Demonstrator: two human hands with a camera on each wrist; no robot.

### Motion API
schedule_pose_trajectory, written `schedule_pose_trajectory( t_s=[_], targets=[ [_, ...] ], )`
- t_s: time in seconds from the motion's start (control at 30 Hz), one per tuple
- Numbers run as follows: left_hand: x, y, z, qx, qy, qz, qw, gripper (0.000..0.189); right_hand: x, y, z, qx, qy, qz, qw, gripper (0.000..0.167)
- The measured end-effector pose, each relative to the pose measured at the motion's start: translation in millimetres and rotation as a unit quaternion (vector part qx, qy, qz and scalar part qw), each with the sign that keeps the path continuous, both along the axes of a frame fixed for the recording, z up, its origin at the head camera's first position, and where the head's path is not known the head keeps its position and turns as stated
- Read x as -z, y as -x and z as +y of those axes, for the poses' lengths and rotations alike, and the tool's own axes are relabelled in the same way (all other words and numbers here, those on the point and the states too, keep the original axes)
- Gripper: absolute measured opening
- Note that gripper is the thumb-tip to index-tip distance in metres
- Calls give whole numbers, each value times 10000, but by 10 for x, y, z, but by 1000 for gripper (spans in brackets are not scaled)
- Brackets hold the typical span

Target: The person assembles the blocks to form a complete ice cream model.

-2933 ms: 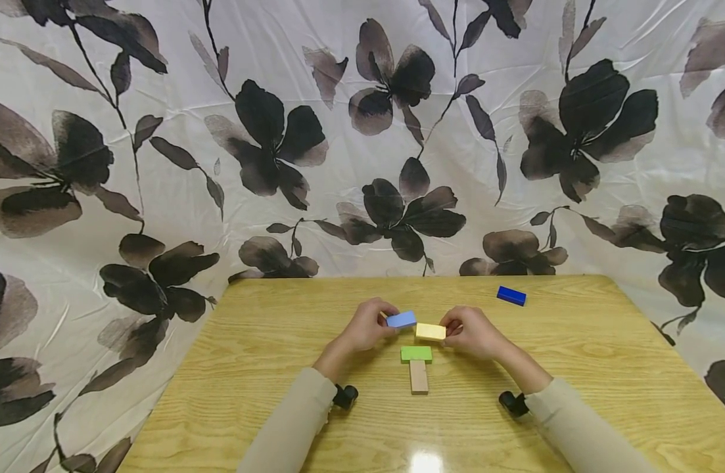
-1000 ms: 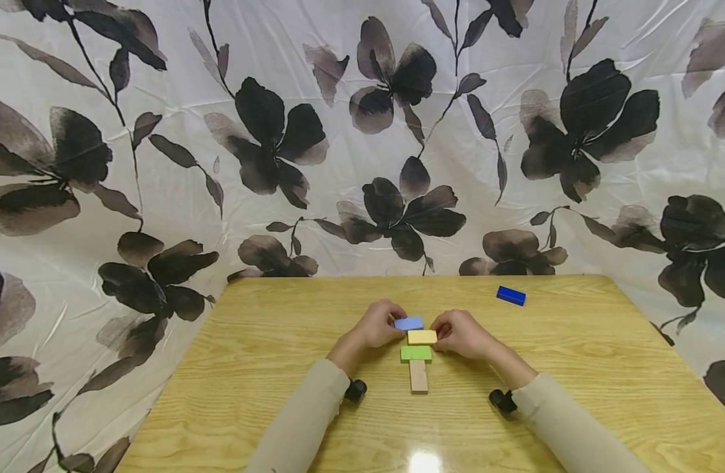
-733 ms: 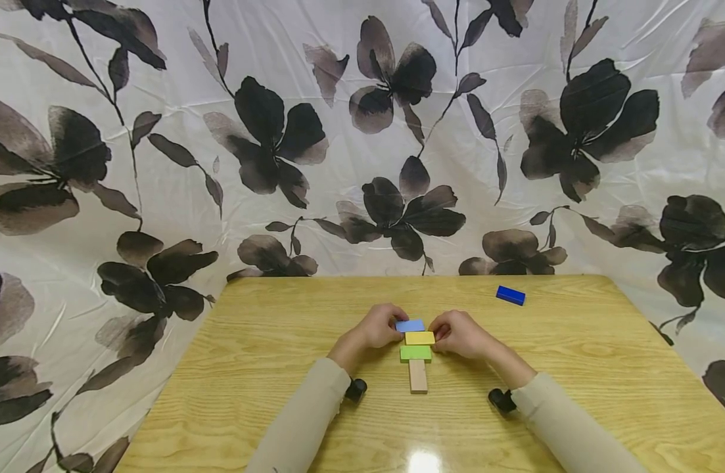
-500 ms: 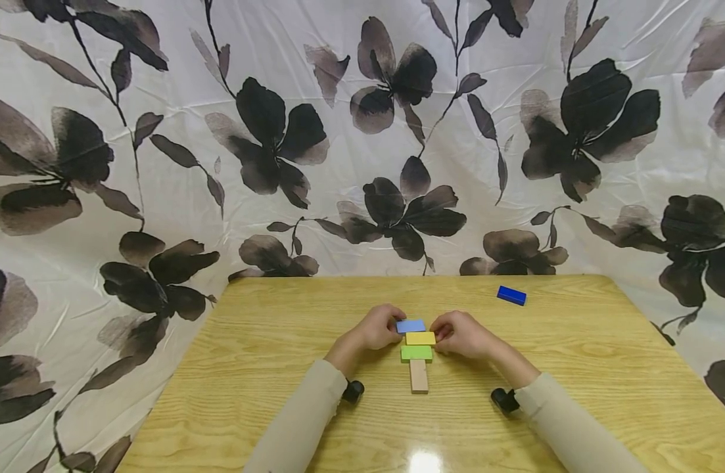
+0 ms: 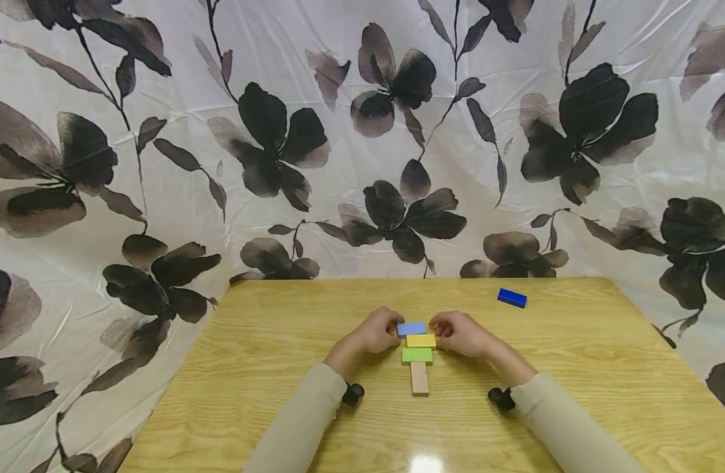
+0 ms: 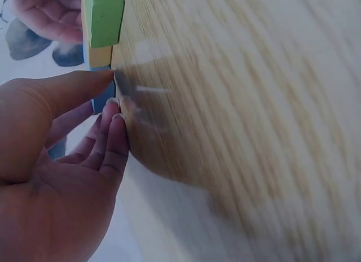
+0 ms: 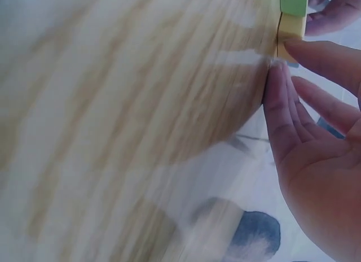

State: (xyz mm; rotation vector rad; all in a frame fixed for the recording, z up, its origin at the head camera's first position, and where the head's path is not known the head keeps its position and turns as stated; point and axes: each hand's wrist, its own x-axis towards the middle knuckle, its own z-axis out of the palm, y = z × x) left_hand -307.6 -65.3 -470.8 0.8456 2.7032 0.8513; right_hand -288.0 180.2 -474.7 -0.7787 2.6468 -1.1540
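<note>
In the head view my left hand (image 5: 380, 330) pinches the left end of a light blue block (image 5: 412, 329). Its thumb lies along the block's near side in the left wrist view, the fingers at the end. Opposite, my right hand (image 5: 461, 333) holds the right end of a yellow block (image 5: 420, 341), thumb on the near side (image 7: 289, 53). The yellow block lies flat just in front of the light blue one, set slightly to the right. A green block (image 5: 417, 356) comes directly below it, and a plain wooden block (image 5: 419, 379) stands lengthwise under the green, like a stem.
A dark blue block (image 5: 512, 298) lies apart at the back right of the wooden table (image 5: 250, 394). Behind the table hangs a white cloth (image 5: 338, 144) with dark flowers. Black wrist cameras sit below both cuffs.
Both hands have come down and inward; the light blue block moved right and nearer, the yellow one left and nearer, up to the green block. In the last half second the blocks stay put.
</note>
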Motion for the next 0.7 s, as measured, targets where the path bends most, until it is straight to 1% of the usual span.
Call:
schedule_pose_trajectory(
  t_s=[0.23, 0.37, 0.57, 0.7],
  targets=[
    [24, 8, 44, 107, 44, 93, 9999, 33, 18, 42, -43, 19, -221, -79, 9997, 40],
    [16, 5, 63, 123, 31, 155, 9998, 32, 15, 55, -76, -58, -220, -58, 9997, 40],
    [-3, 3, 87, 99, 149, 163, 9997, 34, -2, 50, -89, -5, -247, -91, 9997, 45],
    [-2, 0, 92, 157, 135, 204, 9996, 35, -4, 44, -95, 3, -242, -152, 9996, 45]
  ],
)
